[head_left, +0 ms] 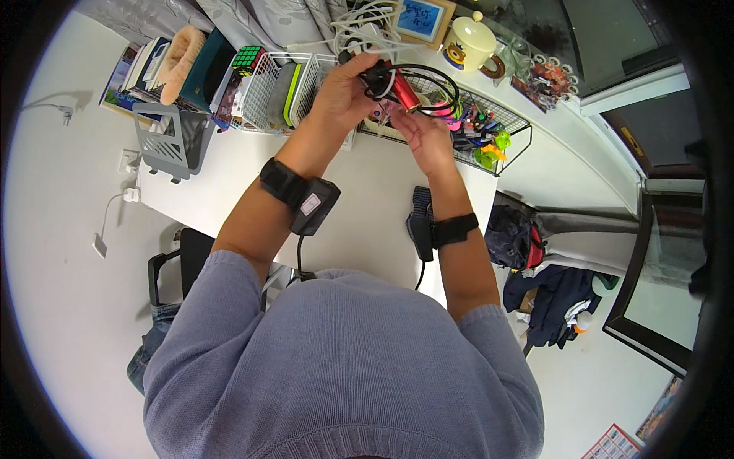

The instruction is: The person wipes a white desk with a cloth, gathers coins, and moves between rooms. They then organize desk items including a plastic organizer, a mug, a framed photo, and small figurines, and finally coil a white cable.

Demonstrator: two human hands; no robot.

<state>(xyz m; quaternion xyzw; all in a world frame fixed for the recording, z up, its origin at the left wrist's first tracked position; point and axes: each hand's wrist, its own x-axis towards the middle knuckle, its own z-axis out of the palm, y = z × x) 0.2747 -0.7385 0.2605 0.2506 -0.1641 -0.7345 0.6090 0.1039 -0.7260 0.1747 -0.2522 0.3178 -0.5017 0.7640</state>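
Observation:
My left hand (341, 98) is closed around a bundle of black cable (440, 70) above the far side of the desk. Against the bundle lies a red cylinder (404, 92), slanting down toward my right hand (425, 136). That hand is held palm up with its fingers stretched out, close under the cylinder's lower end. Whether the fingertips touch the cylinder or the cable cannot be made out. Behind both hands stands a black wire basket (517, 147) with pens (475, 131) and small bright items, partly covered by the hands and cable.
White wire baskets (264, 92) and a grey slotted stand (164, 138) are on the left of the desk (367, 206). White cables (367, 30), a framed picture (422, 19) and a cream lidded mug (469, 44) sit on the sill. A dark-framed window (650, 283) juts in at right.

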